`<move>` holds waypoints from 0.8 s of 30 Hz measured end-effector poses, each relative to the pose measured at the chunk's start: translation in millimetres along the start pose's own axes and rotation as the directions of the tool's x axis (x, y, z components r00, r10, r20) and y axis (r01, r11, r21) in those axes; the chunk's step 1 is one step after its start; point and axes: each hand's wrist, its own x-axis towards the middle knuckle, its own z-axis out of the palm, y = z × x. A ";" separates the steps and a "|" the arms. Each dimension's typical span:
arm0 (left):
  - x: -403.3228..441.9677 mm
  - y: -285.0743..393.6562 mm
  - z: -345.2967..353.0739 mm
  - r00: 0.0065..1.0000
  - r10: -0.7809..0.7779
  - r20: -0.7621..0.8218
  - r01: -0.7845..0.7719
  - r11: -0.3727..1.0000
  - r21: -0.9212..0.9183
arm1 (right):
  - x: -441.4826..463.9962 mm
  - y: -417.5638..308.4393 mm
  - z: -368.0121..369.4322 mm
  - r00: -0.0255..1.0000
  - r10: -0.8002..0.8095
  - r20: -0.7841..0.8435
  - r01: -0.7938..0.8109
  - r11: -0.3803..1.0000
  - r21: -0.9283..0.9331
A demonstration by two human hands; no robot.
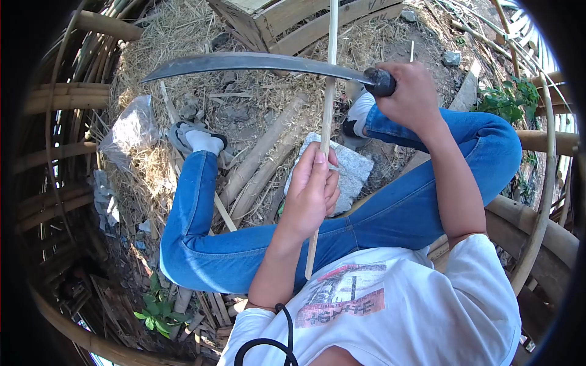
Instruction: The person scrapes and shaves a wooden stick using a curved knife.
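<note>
My left hand is closed around a long pale bamboo strip, which stands nearly upright in the view and runs from my lap past the top edge. In my right hand is the dark handle of a machete, its long curved blade pointing left. The blade crosses the strip above my left hand; whether its edge bites into the strip I cannot tell. Below, between my legs, lies a flat pale stone block, partly hidden by my left hand and the strip.
A wooden crate stands at the top. Bamboo poles lie on straw-covered ground beside my left leg. A clear plastic bag lies at the left. Bamboo railings enclose both sides, and green leaves grow at the right.
</note>
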 end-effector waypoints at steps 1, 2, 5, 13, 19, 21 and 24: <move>0.7 -1.0 -1.6 1.000 -0.010 0.013 0.010 1.000 -0.026 | -0.5 -2.2 0.9 1.000 0.000 0.024 0.000 0.999 -0.037; 1.4 -1.5 -3.7 1.000 -0.019 0.024 0.020 0.998 -0.051 | -0.6 -3.1 1.7 0.999 0.001 0.049 0.003 0.997 -0.072; 2.9 0.1 -6.8 0.998 -0.057 0.035 0.059 0.996 -0.063 | -2.0 1.6 0.6 1.000 -0.011 0.022 0.013 0.995 -0.096; 3.9 3.7 -2.6 0.997 -0.070 -0.011 0.070 0.997 0.041 | 0.5 14.4 -2.4 1.000 0.023 -0.014 -0.025 0.987 -0.156; 2.4 8.7 -1.8 0.994 -0.105 0.019 0.105 0.995 -0.001 | -0.8 19.0 -4.7 0.999 -0.014 -0.038 0.008 0.988 -0.153; 1.7 10.1 -2.3 0.992 -0.127 0.024 0.128 0.991 -0.023 | 0.3 22.8 -5.4 0.997 0.007 -0.077 -0.019 0.987 -0.158; -5.8 14.6 -5.5 0.986 -0.149 0.069 0.152 0.988 -0.028 | 8.3 40.6 -14.4 0.984 0.106 -0.145 -0.130 0.977 -0.167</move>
